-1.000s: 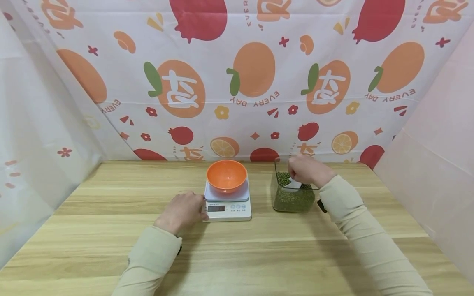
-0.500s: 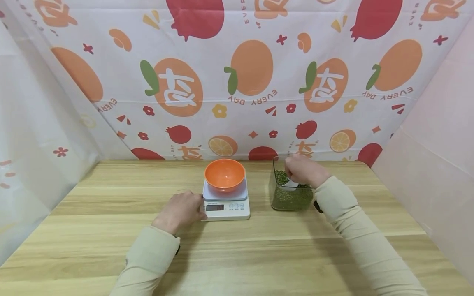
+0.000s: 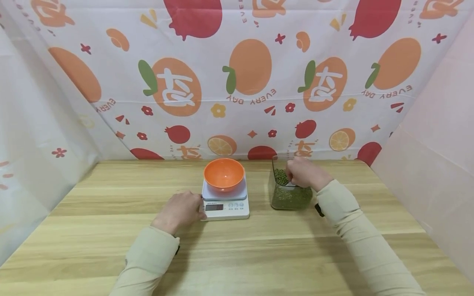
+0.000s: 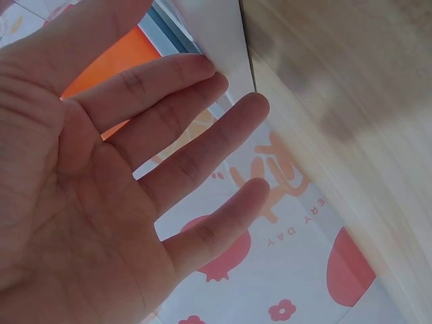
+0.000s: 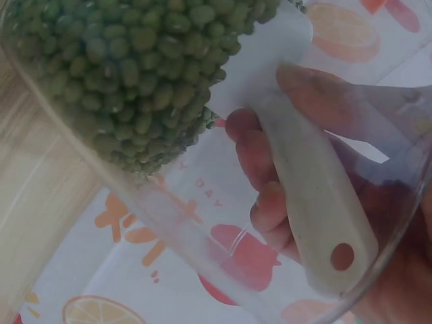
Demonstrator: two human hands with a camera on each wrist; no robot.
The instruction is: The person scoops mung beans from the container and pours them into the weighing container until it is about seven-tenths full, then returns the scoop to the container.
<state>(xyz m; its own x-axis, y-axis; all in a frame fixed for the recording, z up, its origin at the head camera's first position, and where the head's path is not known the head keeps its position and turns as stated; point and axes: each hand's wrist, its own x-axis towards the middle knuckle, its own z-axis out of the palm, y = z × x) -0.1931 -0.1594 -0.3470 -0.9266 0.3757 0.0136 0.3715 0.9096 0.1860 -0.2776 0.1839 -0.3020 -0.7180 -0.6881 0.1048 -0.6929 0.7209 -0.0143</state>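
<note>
My left hand (image 3: pixel 179 209) touches the left side of a white kitchen scale (image 3: pixel 238 211). In the left wrist view its fingers (image 4: pixel 196 165) extend loosely, fingertips at the scale's edge. An orange bowl (image 3: pixel 224 174) stands on the scale's platform, nothing visible inside it. To the right, my right hand (image 3: pixel 305 172) reaches into a clear square container (image 3: pixel 273 168) of green mung beans (image 5: pixel 135 74). It grips the handle of a white scoop (image 5: pixel 314 189), thumb on top and fingers curled around. The scoop's front end is dug into the beans and partly hidden by them.
The scale and container stand side by side near the back of a wooden table (image 3: pixel 222 255), with a gap between them. A fruit-print curtain (image 3: pixel 207 123) hangs right behind. Pale sheets (image 3: pixel 433 172) close off both sides.
The scoop has sunk deeper into the beans, so less of its white shows in the head view. The left hand stays at the scale. The head view has shifted slightly.
</note>
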